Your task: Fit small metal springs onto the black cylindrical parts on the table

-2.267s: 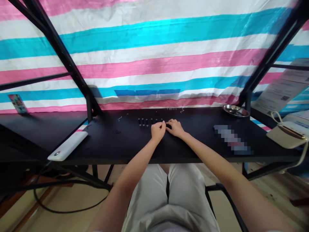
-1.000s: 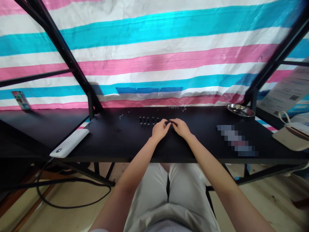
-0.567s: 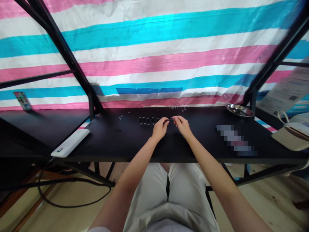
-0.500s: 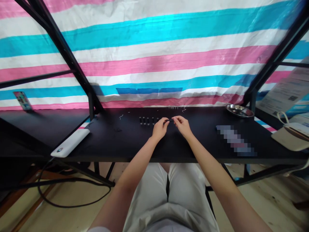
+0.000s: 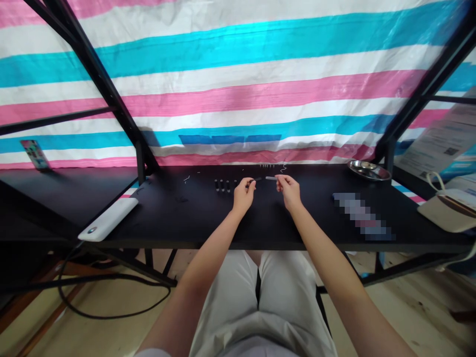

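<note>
Above the middle of the black table [image 5: 178, 223], my left hand [image 5: 243, 193] pinches a slim black piece [image 5: 257, 179] that points right. My right hand [image 5: 290, 191] is closed on the end of a short pale grey stick [image 5: 271, 178], which points left. A small gap separates the two pieces; both are too small to name. Left of my left hand stand several small black cylinders [image 5: 222, 185] with pale ends, in a row. My left hand partly hides this row.
Several tiny silvery pieces [image 5: 267, 166] lie at the table's back edge, beside a thin white strand [image 5: 283, 168]. A metal dish [image 5: 369, 171] sits back right, with a blurred-out item [image 5: 360, 216] before it. A white device [image 5: 107, 220] is left, a beige bag [image 5: 448, 210] right.
My hands have moved apart, the right one to the right and the left one slightly left. The grey stick now shows, separate from the black piece.
</note>
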{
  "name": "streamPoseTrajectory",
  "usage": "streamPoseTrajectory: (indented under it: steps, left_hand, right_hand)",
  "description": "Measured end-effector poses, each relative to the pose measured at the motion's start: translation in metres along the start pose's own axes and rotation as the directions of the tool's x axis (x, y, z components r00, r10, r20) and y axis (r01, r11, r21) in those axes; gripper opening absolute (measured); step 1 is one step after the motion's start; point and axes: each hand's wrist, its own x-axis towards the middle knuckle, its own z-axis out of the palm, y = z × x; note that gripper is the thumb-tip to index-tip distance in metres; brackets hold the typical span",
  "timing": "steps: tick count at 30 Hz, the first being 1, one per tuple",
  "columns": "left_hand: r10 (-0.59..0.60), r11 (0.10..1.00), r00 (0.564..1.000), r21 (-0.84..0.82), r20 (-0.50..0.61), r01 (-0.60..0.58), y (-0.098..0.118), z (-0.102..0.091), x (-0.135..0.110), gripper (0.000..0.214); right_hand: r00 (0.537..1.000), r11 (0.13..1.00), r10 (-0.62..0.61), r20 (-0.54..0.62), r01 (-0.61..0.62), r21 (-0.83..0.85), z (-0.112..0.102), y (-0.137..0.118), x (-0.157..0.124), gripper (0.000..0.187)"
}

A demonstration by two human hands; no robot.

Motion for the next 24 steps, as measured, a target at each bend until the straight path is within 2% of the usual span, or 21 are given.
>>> streamPoseTrajectory:
  steps: [2, 4, 6, 8, 11, 15, 24]
  left_hand:
    - [-0.041, 0.998, 0.999, -0.046, 0.012, 0.042, -0.001, 0.001, 0.001, 0.026]
    - [-0.06, 0.996, 0.994, -0.066, 0.096, 0.067, -0.002, 0.002, 0.0, 0.025]
    - [-0.066, 0.994, 0.978, -0.075, 0.199, 0.082, -0.003, 0.004, 0.0, 0.024]
    - [-0.067, 0.991, 0.967, -0.097, 0.247, 0.093, -0.003, 0.005, -0.001, 0.024]
    - [-0.064, 0.98, 0.97, -0.17, 0.233, 0.106, -0.005, 0.005, 0.0, 0.026]
    - [-0.074, 0.965, 0.98, -0.235, 0.187, 0.117, -0.007, 0.004, 0.003, 0.028]
    - [-0.088, 0.944, 0.974, -0.294, 0.211, 0.149, -0.005, 0.003, 0.002, 0.026]
  right_hand:
    - [0.999, 0.997, 0.016, -0.033, -0.014, 0.069, -0.002, 0.0, 0.002, 0.026]
    - [0.999, 0.994, 0.031, -0.009, -0.03, 0.103, -0.001, 0.0, 0.001, 0.028]
    - [0.997, 0.995, 0.049, 0.062, -0.055, 0.087, 0.002, -0.001, -0.002, 0.031]
    - [0.983, 0.995, 0.081, 0.164, -0.088, 0.037, 0.005, -0.001, -0.006, 0.033]
    - [0.941, 0.99, 0.14, 0.308, -0.132, -0.047, 0.009, -0.001, -0.011, 0.036]
    - [0.895, 0.983, 0.179, 0.409, -0.143, -0.116, 0.01, -0.001, -0.013, 0.038]
    - [0.905, 0.975, 0.068, 0.42, 0.029, -0.221, 0.012, -0.002, -0.016, 0.038]
